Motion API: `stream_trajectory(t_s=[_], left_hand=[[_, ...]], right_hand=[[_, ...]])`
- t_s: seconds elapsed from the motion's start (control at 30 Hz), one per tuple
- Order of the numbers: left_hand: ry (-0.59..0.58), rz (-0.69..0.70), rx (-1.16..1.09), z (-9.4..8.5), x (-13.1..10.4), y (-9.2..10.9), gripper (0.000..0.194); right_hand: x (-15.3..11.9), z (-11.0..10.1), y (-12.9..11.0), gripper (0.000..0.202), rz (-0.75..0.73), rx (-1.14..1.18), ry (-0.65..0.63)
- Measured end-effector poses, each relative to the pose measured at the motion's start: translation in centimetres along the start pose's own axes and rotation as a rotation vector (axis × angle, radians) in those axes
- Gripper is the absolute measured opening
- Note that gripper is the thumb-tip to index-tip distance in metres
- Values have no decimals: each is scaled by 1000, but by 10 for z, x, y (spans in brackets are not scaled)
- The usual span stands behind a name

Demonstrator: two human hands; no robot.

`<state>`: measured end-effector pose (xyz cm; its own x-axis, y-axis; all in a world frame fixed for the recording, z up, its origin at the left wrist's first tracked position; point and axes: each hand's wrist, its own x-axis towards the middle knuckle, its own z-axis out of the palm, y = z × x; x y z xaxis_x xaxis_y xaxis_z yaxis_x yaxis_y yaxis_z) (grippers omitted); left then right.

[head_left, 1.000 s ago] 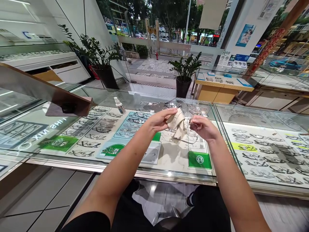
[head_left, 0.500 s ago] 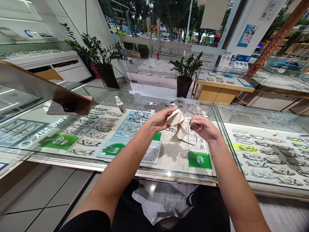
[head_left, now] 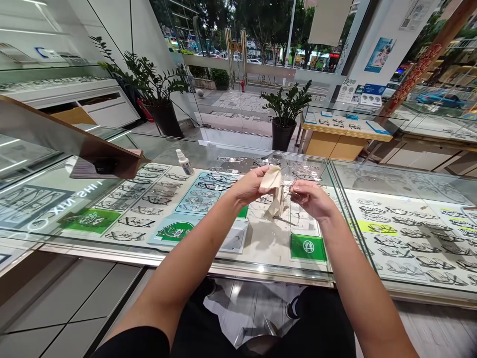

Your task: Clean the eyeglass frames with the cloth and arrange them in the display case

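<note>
My left hand [head_left: 252, 185] is closed on a cream cleaning cloth [head_left: 275, 191], whose loose end hangs down over the glass counter. Just to its right, my right hand [head_left: 311, 196] pinches a pair of thin-rimmed eyeglasses [head_left: 297, 197] by the frame. The cloth lies against the side of the glasses nearest my left hand and hides part of them. One dark temple [head_left: 286, 221] sticks out below the cloth. Both hands are raised above the countertop, close together.
A white spray bottle [head_left: 185, 163] stands on the glass counter [head_left: 261, 268], left of my hands. Rows of eyeglasses [head_left: 136, 222] and green cards [head_left: 308, 247] lie under the glass. A tilted brown panel [head_left: 74, 136] rises at left. Potted plants [head_left: 283, 134] stand beyond.
The cloth has shifted and folded narrower, with its hanging end closer to the glasses. My right hand has moved slightly left with the glasses.
</note>
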<state>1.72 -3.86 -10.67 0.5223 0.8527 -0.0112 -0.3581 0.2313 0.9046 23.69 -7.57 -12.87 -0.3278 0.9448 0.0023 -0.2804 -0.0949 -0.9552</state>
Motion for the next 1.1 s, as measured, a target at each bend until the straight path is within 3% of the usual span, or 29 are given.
stream_trajectory(t_s=[0.2,0.43,0.8,0.97,1.1], left_hand=[[38,118,154,16,-5,-9,71],[123,123,356,18,-7,-15,58],[70,157,400,20,-8,-15,61],[186,258,474,18,-5,-16,63],[250,289,549,16,-4,-15,63]], right_hand=[[1,15,7,22,28,21,14],[2,22,11,21,36,6,54],[-4,25,10,24,55,-96,27],[-7,25,5,37,-102,-186,89],[-10,29,5,49,-218,-398,131]])
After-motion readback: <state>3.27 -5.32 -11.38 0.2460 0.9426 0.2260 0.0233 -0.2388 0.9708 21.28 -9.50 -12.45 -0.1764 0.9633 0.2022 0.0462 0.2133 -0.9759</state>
